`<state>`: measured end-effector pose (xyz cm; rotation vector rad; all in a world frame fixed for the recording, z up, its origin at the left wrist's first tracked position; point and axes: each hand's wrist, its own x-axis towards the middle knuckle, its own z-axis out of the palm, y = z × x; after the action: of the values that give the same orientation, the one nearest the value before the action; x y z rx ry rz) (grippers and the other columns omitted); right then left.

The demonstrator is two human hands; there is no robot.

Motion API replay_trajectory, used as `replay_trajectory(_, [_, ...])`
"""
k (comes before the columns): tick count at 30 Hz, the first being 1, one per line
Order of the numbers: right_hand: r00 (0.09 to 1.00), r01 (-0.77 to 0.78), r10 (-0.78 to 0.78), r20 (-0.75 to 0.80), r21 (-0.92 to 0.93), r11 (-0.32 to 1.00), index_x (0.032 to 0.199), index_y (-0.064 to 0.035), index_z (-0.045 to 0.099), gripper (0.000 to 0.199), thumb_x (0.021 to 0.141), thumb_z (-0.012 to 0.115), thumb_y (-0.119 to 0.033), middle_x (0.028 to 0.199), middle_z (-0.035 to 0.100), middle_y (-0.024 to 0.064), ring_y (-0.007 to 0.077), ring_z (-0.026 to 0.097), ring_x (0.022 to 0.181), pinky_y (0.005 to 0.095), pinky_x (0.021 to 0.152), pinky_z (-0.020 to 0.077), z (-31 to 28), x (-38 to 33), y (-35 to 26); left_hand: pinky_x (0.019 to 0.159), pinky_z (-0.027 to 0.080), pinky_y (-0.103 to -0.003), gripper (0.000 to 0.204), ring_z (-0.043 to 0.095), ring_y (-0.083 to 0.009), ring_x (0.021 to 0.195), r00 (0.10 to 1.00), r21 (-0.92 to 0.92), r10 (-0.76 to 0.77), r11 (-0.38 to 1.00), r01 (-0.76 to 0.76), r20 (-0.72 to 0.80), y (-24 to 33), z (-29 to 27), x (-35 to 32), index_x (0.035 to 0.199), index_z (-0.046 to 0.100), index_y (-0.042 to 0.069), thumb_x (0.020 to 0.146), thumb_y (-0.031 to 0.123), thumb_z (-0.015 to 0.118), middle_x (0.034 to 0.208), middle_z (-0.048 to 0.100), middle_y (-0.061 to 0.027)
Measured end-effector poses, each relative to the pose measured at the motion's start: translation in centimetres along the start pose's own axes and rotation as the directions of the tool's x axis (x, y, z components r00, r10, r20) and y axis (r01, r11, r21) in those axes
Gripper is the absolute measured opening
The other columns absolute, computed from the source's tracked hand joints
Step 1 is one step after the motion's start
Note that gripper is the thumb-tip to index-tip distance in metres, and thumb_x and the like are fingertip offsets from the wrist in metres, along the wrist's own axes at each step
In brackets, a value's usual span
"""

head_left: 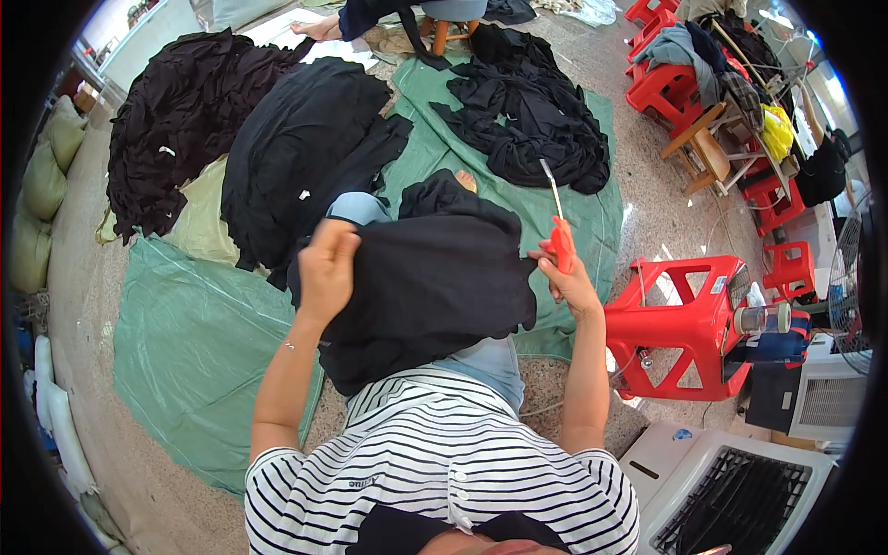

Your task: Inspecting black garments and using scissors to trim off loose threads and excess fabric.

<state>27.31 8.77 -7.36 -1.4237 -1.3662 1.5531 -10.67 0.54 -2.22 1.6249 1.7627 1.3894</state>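
Note:
Across my lap lies a piece of black cloth (425,277), perhaps a garment. My left hand (328,268), slightly blurred, is closed on the cloth's upper left edge. In my right hand (572,282) is a pair of scissors (561,242) with red-orange handles, held upright with the blades pointing away from me. The right fingers wrap the handles and sit beside the cloth's right edge; whether they also touch it I cannot tell. A blue-grey rounded thing (359,207) shows just beyond my left hand, partly covered by the cloth.
Heaps of black cloth (296,139) and dark brown cloth (185,120) lie ahead on green sheeting (203,351). Another black heap (532,111) is at far right. A red plastic stool (680,319) stands on my right, near a white machine with a dark grille (731,509). Another person's leg (370,14) shows at the top.

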Motion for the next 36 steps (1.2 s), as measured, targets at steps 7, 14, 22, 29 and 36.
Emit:
replay_trajectory(7, [0.987,-0.055,0.075,-0.141,0.139,0.989,0.125,-0.0047,0.049,0.045,0.093,0.066,-0.031,0.096,0.066,0.0054,0.0033,0.039,0.040,0.0200,0.037,0.0310,0.1,1.3,3.1,0.080,0.048,-0.031,0.036,0.064,-0.0222,0.088,0.966,0.034,-0.060,0.998,0.053,0.252,0.4,-1.0,2.1,0.117,0.055,0.003,0.093,0.029,0.063,0.093,0.063,-0.0095])
replay_trajectory(14, [0.920,0.067,-0.175,-0.350,-0.300,0.952,0.104,-0.0043,0.060,0.038,0.090,0.065,-0.040,0.080,0.062,0.0049,0.0082,0.053,0.056,0.0255,0.043,0.0381,-0.9,4.3,1.0,0.097,0.043,-0.042,0.064,0.052,-0.0352,0.116,0.879,0.356,-0.104,0.931,-0.078,0.466,-0.3,0.4,4.6,0.115,0.064,0.003,0.078,0.054,0.070,0.118,0.060,-0.0172])
replay_trajectory(22, [0.999,0.042,-0.042,-0.010,0.137,0.990,0.110,-0.0112,0.060,0.041,0.074,0.079,-0.010,0.079,0.052,-0.0056,0.0044,0.043,0.055,0.0223,0.044,0.0314,1.2,4.1,-2.0,0.078,0.044,-0.029,0.015,0.053,-0.0226,0.080,0.877,-0.109,-0.012,0.991,0.074,0.481,1.0,2.5,3.3,0.098,0.055,-0.001,0.091,0.011,0.061,0.092,0.062,-0.0164])
replay_trajectory(29, [0.860,0.507,-0.446,-0.247,0.325,0.798,0.117,-0.0072,0.053,0.041,0.080,0.070,-0.001,0.092,0.055,-0.0014,0.0036,0.038,0.050,0.0197,0.045,0.0306,-1.8,-4.2,-16.0,0.117,0.010,-0.048,0.110,0.024,-0.0356,0.144,0.749,-0.016,0.157,0.981,-0.192,0.644,2.4,4.3,5.5,0.153,0.014,0.008,0.072,0.037,0.082,0.152,0.031,-0.0219])
replay_trajectory(36, [0.586,0.794,-0.625,-0.516,0.213,0.569,0.121,-0.0048,0.050,0.043,0.082,0.063,0.006,0.106,0.061,0.0063,0.0005,0.036,0.051,0.0152,0.043,0.0271,-4.4,-10.6,-23.5,0.089,0.049,-0.036,0.080,0.067,-0.0300,0.095,0.286,-0.242,0.217,0.969,0.054,0.933,6.8,1.6,5.6,0.124,0.060,0.003,0.059,0.041,0.089,0.105,0.070,-0.0159])
